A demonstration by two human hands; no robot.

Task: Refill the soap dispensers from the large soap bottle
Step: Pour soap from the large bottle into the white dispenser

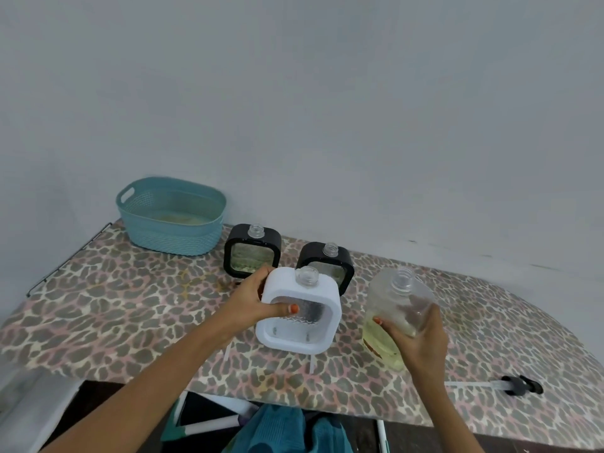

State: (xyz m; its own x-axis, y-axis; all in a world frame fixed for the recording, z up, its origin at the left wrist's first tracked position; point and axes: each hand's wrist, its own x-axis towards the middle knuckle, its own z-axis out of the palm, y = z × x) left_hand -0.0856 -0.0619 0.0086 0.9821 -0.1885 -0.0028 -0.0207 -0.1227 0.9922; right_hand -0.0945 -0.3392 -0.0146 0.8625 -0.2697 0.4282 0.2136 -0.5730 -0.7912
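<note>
At centre of the leopard-print surface (114, 308), the left hand (253, 297) grips a white soap dispenser (299, 313) by its left side, thumb laid across the front window, fingers curled behind; the hand is closed round it. Dispenser is tilted back toward the camera, neck open and uncapped, clear ribbed window showing no liquid that can be made out. Right hand (416, 338) is wrapped around the large soap bottle (397, 313) from the right and below, thumb across its front; bottle leans with its open neck up and slightly away, pale yellow soap pooled in the lower part, upper part clear. Bottle sits just right of the white dispenser, the two apart. Both forearms reach in from the bottom edge, bare. Behind the white dispenser stand two black dispensers, both upright and uncapped: the left black dispenser (252, 251) shows yellowish liquid low in its window; the right black dispenser (327, 261) is partly hidden by the white one, contents unclear. Far left at the back, against the wall (327, 93), a teal basket (171, 217) with a yellowish patch at its bottom, not identifiable. Near the right front edge lies a pump head (519, 385) with its clear tube, well apart from the hands. Teal cloth (287, 429) shows below the surface edge.
</note>
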